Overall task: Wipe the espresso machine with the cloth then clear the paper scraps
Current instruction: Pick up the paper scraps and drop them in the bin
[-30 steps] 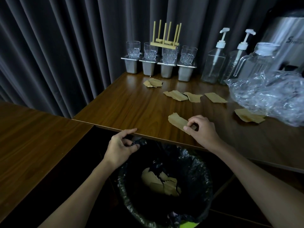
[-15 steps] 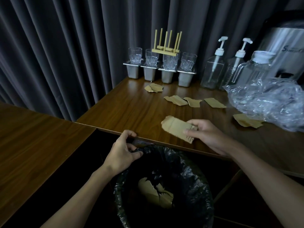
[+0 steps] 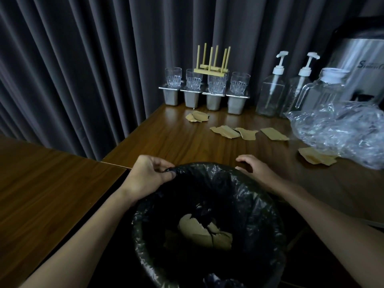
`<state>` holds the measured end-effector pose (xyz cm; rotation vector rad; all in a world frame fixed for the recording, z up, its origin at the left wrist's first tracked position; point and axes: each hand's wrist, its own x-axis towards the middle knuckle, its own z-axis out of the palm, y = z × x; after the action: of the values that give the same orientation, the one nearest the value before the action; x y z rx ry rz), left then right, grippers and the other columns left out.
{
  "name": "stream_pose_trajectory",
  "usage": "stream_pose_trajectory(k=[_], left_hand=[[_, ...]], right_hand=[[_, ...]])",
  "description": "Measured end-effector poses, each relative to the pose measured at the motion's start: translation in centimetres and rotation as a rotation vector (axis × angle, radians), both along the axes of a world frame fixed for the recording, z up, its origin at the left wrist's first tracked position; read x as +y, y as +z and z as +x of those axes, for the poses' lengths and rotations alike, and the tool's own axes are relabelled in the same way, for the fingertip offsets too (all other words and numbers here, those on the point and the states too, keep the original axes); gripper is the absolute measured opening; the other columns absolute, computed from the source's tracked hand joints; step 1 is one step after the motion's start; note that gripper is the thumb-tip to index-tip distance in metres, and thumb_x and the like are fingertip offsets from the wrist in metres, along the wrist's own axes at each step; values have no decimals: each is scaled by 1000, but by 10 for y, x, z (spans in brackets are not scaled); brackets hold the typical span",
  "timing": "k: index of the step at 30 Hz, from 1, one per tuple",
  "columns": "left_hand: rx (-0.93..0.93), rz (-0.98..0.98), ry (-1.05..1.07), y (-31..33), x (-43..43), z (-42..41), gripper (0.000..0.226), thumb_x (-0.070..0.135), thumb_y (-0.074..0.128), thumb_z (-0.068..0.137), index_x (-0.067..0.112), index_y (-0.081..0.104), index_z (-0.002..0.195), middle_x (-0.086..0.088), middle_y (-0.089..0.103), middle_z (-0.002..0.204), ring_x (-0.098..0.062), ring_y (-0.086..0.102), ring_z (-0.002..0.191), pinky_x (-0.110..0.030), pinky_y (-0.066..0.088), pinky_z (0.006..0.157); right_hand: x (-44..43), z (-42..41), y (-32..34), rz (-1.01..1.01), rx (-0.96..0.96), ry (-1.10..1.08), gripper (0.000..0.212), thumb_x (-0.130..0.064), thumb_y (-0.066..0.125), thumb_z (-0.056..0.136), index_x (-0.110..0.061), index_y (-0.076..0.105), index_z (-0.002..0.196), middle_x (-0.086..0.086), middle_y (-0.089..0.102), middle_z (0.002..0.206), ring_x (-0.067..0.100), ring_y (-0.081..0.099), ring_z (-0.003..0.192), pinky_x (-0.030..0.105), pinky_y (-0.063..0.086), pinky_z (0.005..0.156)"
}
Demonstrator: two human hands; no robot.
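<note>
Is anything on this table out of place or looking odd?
Yes. Torn brown paper scraps lie scattered over the table, one by the crumpled clear plastic. A wooden rack rests, legs up, on the glasses.

You're at a drinks counter, the kind a café keeps: pump bottles (image 3: 270, 96), a glass jug (image 3: 324, 92), tumblers (image 3: 240, 83) on steel tubs (image 3: 214, 101) and a steel machine (image 3: 365, 59) line a wooden counter (image 3: 176, 142) before a dark curtain (image 3: 83, 59).
</note>
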<state>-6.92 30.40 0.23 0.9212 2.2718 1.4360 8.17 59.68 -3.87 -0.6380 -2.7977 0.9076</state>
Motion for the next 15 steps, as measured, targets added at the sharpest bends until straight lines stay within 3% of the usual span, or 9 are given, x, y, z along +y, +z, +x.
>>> stream_pose_trajectory(k=[2, 6, 10, 15], left_hand=[[65, -44, -31, 2, 7, -1, 10, 8, 75, 88, 13, 77, 96, -3, 76, 80, -13, 73, 72, -22, 60, 65], [195, -148, -88, 5, 19, -8, 7, 15, 75, 89, 22, 77, 90, 7, 75, 86, 1, 69, 75, -12, 53, 64], [196, -168, -91, 5, 24, -17, 6, 18, 77, 87, 25, 75, 87, 5, 76, 89, -5, 70, 81, -24, 58, 76], [137, -148, -71, -11, 22, -20, 6, 21, 76, 88, 17, 79, 87, 0, 77, 81, -15, 73, 77, -36, 61, 74]], right_hand=[[5, -8, -4, 66, -17, -17, 57, -48, 51, 96, -15, 44, 142, 2, 40, 151, 18, 38, 137, 36, 34, 111], [12, -24, -7, 203, -28, -40, 58, -46, 48, 98, -18, 37, 148, 0, 29, 158, 19, 31, 142, 41, 29, 115], [22, -39, -10, 287, -30, -38, 61, -49, 43, 99, -19, 31, 151, -1, 22, 161, 19, 25, 145, 44, 25, 117], [30, -59, -10, 347, -51, -61, 61, -49, 37, 101, -20, 25, 153, -1, 14, 163, 20, 16, 148, 43, 18, 119]])
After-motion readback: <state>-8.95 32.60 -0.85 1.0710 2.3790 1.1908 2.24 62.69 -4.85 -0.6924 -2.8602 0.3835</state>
